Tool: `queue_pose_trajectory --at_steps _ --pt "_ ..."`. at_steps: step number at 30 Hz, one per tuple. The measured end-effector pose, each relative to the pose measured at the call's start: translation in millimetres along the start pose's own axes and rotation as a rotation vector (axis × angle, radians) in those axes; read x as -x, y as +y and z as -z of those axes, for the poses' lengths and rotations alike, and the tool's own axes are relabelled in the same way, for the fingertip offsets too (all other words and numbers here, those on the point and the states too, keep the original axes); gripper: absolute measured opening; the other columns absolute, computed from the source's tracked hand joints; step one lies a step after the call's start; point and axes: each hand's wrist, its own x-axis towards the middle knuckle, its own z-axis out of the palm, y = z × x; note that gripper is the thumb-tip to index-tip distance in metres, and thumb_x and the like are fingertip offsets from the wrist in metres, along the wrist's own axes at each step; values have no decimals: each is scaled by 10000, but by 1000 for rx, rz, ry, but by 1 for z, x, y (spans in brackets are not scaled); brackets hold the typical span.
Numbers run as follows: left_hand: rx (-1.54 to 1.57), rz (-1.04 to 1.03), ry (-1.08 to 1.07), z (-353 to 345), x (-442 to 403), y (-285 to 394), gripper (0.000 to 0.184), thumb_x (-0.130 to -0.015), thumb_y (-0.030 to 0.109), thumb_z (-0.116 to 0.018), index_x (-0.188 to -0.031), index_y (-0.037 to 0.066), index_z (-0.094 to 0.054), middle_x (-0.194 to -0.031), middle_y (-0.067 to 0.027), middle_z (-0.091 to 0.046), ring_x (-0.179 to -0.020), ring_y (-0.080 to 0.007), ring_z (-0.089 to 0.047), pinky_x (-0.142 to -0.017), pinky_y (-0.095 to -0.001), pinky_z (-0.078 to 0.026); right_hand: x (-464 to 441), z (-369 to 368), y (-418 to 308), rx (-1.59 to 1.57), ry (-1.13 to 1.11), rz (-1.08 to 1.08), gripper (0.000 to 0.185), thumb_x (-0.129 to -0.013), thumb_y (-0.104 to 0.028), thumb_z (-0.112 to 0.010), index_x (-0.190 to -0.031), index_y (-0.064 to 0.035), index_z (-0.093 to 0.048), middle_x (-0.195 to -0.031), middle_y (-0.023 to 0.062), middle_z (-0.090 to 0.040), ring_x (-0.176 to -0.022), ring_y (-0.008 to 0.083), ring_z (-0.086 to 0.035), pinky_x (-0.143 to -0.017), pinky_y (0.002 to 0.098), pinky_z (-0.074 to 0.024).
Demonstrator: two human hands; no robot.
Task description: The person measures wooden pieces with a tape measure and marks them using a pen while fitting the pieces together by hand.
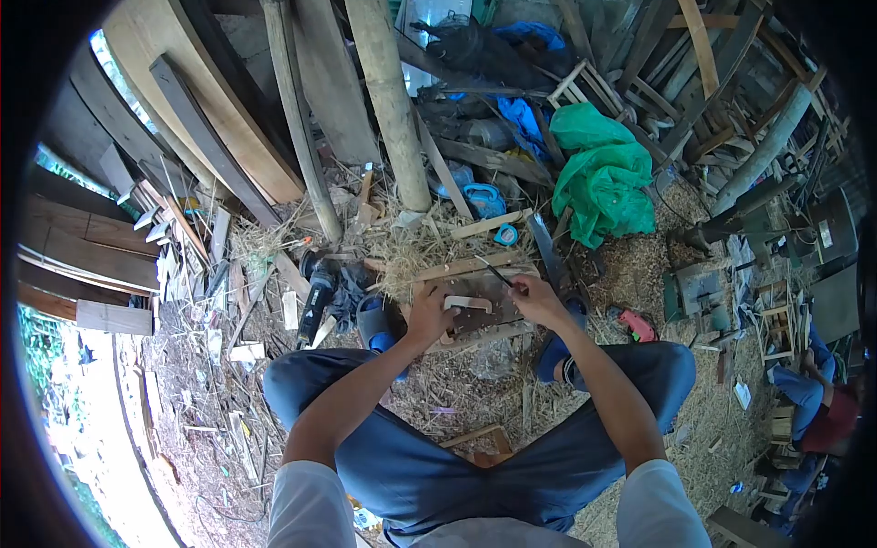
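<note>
A small, pale wooden piece with bent-down ends (pixel 470 302) is on a low wooden work block (pixel 493 320) between my feet. My left hand (pixel 429 315) is at its left end, with the thumb and fingers closed about that end. In my right hand (pixel 539 303) is a thin dark pencil-like tool (pixel 498 272), its tip pointing up and to the left. The tool's exact kind is too small to make out. Its tip is apart from the wooden piece.
A blue tape measure (pixel 505 235) and a wood strip (pixel 491 224) lie beyond the block. To the left is a black power tool (pixel 316 301); to the right, a red-pink tool (pixel 637 325). A green plastic sheet (pixel 603 173) and leaning boards (pixel 210 100) stand behind. Another person (pixel 818 393) sits far right.
</note>
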Motion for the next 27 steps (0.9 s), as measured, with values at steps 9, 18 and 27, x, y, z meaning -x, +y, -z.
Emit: queue_pose_trajectory --at_steps 9,18,27 --pt "-137 -44 26 -5 -6 12 340 -694 131 -756 -969 52 -571 -957 -115 -554 -881 -292 -600 -738 -399 -491 -6 -15 3 242 -10 5 226 -792 -141 -659 -1001 -56 -644 -869 155 -667 -824 327 -648 -712 417 -521" --pt "17 87 22 12 -33 -43 126 -796 83 -616 -905 30 -586 -787 -123 -655 -752 -257 -654 -670 -357 -509 -9 -44 9 452 82 30 170 -802 -95 -626 -967 -55 -632 -838 138 -671 -812 306 -653 -702 417 -530" --pt "-241 -40 -214 17 23 -75 279 -771 67 -573 -1049 94 -575 -839 -192 -645 -815 -364 -635 -699 -436 -516 41 -111 -25 218 -306 109 323 -858 -172 -569 -1145 -22 -551 -792 189 -652 -743 330 -650 -660 441 -522"
